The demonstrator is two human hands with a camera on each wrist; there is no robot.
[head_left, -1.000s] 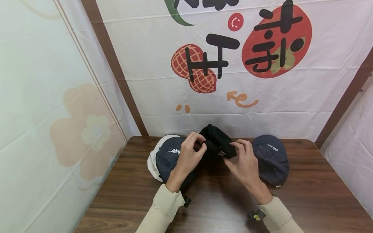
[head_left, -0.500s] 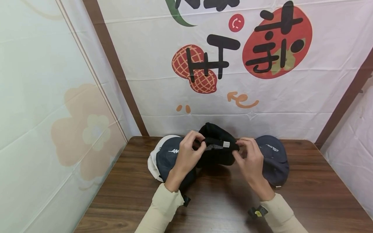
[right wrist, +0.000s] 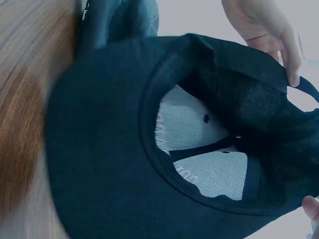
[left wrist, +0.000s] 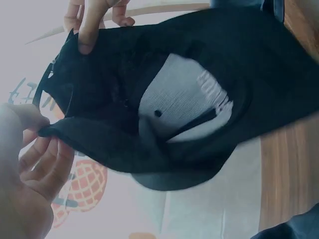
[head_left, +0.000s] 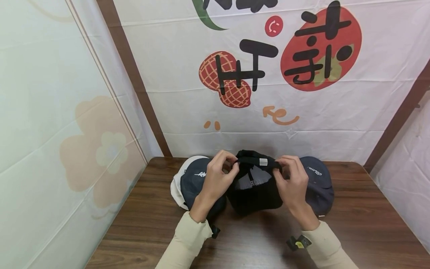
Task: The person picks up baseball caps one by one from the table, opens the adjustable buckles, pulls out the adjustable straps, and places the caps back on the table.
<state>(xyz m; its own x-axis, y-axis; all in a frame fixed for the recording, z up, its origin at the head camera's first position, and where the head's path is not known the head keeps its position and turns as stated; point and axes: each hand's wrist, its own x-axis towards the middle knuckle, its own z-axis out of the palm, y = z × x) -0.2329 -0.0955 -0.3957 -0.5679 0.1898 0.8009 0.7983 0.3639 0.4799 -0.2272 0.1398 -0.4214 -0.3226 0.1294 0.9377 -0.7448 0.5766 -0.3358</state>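
Observation:
A black baseball cap (head_left: 255, 200) hangs between both hands at the middle of the table, its inside turned to the head camera. Its brim points down and toward the person. White mesh-like lining (left wrist: 187, 97) with embroidery backs shows inside the crown, also in the right wrist view. My left hand (head_left: 215, 181) pinches the left side of the back band between thumb and fingers. On the band's other side, my right hand (head_left: 293, 183) holds it the same way. A small white label (head_left: 263, 161) shows on the band.
To the left a navy cap (head_left: 196, 177) with white lettering overlaps a white cap (head_left: 176, 186). Another navy cap (head_left: 317, 183) lies on the right, partly behind the right hand. All rest on a brown wooden table (head_left: 141, 228), with a printed cloth (head_left: 188, 142) behind.
The black cap has turned over in the hands, so its inside now faces the camera and its brim hangs toward the person. The right hand has moved to the right; the left hand barely moved.

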